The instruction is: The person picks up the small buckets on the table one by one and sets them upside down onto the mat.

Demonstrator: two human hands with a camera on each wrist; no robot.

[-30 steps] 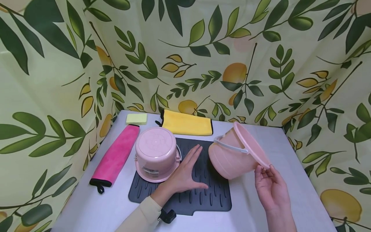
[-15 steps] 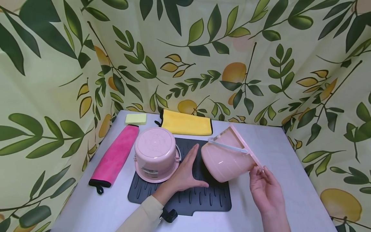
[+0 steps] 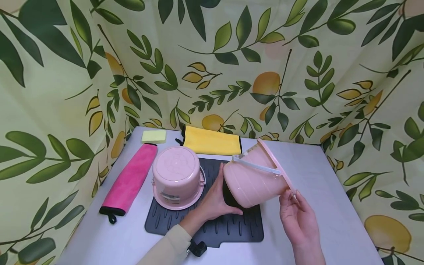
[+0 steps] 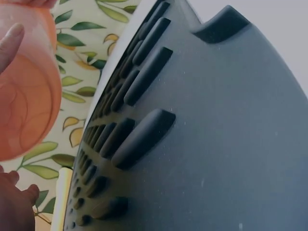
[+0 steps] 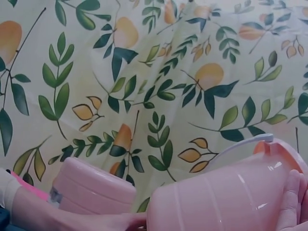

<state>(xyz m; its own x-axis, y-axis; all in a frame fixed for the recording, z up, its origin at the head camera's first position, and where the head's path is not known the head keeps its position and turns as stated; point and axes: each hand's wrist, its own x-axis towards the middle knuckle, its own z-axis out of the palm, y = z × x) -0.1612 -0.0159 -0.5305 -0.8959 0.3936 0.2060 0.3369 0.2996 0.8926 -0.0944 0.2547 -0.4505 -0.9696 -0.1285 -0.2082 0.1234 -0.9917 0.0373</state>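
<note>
A pink bucket [image 3: 256,178] with a pale grey-blue handle [image 3: 256,165] is tilted over the right part of a dark ridged mat [image 3: 212,230], its mouth facing up and right. My right hand [image 3: 299,219] pinches the bucket's rim at its lower right between thumb and fingers. With fingers and thumb spread wide, my left hand [image 3: 215,200] stands beside the bucket's base. In the left wrist view a gap shows between the left fingers [image 4: 17,202] and the bucket's round bottom [image 4: 29,106]. A second pink bucket [image 3: 177,173] rests upside down on the mat's left part.
A pink cloth [image 3: 130,176] with black edging lies left of the upturned bucket. Behind stand a folded yellow cloth [image 3: 212,140] and a pale yellow sponge [image 3: 154,136] on the white table [image 3: 331,206]. Leaf-patterned fabric [image 3: 232,92] encloses the back and sides.
The tilted bucket has moved left with my right hand, toward the left hand. My left hand has shifted slightly right at the end, its spread fingers now right by the base.
</note>
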